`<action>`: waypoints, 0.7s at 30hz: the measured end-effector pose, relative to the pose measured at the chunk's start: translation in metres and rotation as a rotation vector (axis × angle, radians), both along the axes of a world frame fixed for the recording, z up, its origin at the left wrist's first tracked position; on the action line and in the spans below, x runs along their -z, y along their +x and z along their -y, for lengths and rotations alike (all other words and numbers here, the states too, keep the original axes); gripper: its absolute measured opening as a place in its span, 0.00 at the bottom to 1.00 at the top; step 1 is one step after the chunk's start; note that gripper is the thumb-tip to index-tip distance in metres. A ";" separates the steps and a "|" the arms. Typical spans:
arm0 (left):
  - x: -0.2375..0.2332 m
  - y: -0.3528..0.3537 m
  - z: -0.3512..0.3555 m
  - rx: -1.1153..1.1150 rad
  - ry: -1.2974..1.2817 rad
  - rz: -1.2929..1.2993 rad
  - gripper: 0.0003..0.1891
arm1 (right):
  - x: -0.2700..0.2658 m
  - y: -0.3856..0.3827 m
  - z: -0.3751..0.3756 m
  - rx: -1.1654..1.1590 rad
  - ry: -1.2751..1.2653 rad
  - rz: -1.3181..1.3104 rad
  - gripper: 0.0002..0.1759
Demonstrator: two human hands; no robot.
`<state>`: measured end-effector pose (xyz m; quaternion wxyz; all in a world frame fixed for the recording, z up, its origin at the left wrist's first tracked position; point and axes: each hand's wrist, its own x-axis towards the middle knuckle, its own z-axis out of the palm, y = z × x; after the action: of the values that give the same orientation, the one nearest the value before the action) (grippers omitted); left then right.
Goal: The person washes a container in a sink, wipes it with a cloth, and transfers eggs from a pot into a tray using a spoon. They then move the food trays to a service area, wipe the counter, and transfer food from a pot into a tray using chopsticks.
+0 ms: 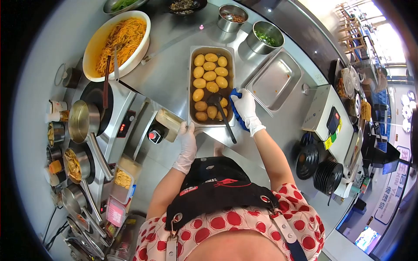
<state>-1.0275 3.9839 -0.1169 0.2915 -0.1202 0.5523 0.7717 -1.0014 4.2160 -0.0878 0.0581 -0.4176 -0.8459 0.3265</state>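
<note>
A deep steel pan (189, 87) of brown eggs (209, 75) in dark liquid stands on the steel counter before me. A black ladle (221, 114) rests in it, handle sticking out over the near edge. My left hand (187, 145), in a clear glove, has its fingers closed at the pan's near left corner. My right hand (246, 108), gloved in white, is closed around a blue cloth (239, 119) pressed against the pan's right side.
To the right lies a shallow steel tray (282, 102). Behind stand steel pots of chopped greens (265, 38) and a brown topping (234, 18). A white bowl of orange shreds (141, 52) is back left, saucepans (85, 122) at left, black bowls (327, 176) at right.
</note>
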 end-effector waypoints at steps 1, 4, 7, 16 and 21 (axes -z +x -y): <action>-0.004 -0.001 0.000 0.014 -0.009 -0.028 0.08 | -0.002 -0.006 0.000 -0.006 0.071 -0.016 0.16; -0.005 -0.002 0.003 0.036 -0.011 -0.032 0.07 | 0.000 -0.028 -0.006 -0.009 0.214 0.039 0.15; 0.005 -0.001 0.002 0.027 0.009 -0.005 0.06 | 0.000 -0.050 -0.016 -0.030 0.279 0.039 0.15; 0.007 0.001 0.003 0.008 0.027 -0.013 0.04 | 0.005 -0.113 -0.068 -0.059 0.318 0.067 0.16; 0.047 0.003 0.010 0.133 -0.196 -0.163 0.05 | 0.003 -0.151 -0.093 0.000 0.252 0.089 0.19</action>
<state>-1.0246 3.9740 -0.1636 0.2833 -0.0482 0.6536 0.7002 -1.1520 4.3089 -0.0911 0.0724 -0.4209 -0.8821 0.1989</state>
